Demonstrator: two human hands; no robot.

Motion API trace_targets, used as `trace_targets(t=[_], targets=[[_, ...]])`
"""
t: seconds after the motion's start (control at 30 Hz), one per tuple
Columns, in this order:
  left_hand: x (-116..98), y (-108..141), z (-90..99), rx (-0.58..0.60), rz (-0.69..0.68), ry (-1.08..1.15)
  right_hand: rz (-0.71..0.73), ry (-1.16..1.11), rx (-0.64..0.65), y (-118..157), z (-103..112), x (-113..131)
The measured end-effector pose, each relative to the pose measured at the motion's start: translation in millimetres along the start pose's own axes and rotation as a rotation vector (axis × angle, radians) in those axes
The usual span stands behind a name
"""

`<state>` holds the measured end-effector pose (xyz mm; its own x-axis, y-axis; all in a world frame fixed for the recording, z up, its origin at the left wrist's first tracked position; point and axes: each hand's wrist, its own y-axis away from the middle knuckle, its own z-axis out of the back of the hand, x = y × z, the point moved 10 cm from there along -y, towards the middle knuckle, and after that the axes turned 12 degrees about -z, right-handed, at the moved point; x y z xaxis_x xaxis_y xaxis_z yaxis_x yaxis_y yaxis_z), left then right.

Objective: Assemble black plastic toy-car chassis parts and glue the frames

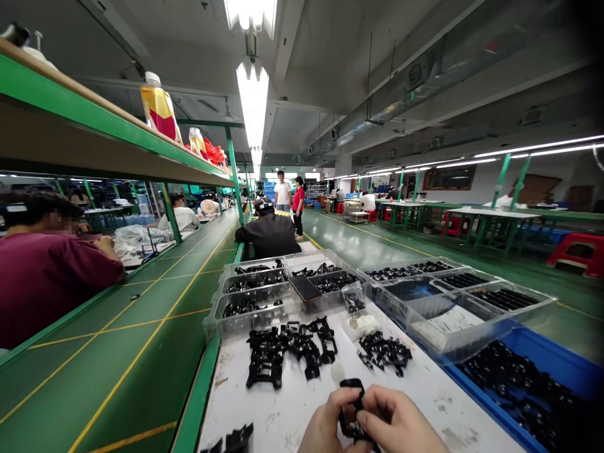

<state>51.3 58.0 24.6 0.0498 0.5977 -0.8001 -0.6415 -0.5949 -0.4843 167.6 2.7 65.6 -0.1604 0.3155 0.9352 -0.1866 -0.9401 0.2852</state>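
At the bottom of the head view, a small black plastic frame-like part [350, 426] is between my two hands. My left hand [321, 423] grips its left side, fingers closed. My right hand [403, 420] pinches it from the right, the thumb pressed on its face. Just beyond lie black plastic frames [265, 358] in a loose group on the white worktop [292, 415]. To their right is a heap of smaller black pieces [385, 352]. More black parts [238, 438] sit at the near left edge.
Clear compartment trays [264, 308] of black parts stand at the back, a dark phone-like slab [305, 287] resting on them. Another clear tray [443, 343] and a blue bin [519, 390] are right. A green conveyor [155, 327] runs left. Co-workers sit left and ahead.
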Motion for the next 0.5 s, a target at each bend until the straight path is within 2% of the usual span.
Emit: trace_targets(t=[0.13, 0.27, 0.33, 0.4, 0.47, 0.5], targets=[[-19.3, -7.3, -3.3, 0.006, -0.084, 0.114, 0.007, 0.003, -0.045, 6.8, 3.8, 7.4], [-33.7, -10.2, 5.1, -0.029, -0.157, 0.297, -0.045, 0.008, -0.142, 2.9, 32.2, -3.1], [-25.6, -12.8, 15.0, -0.128, -0.15, 0.378, -0.074, 0.023, -0.191, -0.1, 49.2, -2.6], [-8.2, -14.3, 24.6, -0.259, -0.09, 0.393, -0.074, 0.018, -0.239, -2.7, 57.9, 10.0], [9.7, -13.5, 29.0, -0.358, -0.001, 0.354, -0.028, 0.008, -0.248, -4.6, 46.0, 33.9], [16.3, -12.7, 28.3, -0.379, 0.04, 0.326, -0.007, 0.029, -0.197, -6.6, 27.1, 46.2]])
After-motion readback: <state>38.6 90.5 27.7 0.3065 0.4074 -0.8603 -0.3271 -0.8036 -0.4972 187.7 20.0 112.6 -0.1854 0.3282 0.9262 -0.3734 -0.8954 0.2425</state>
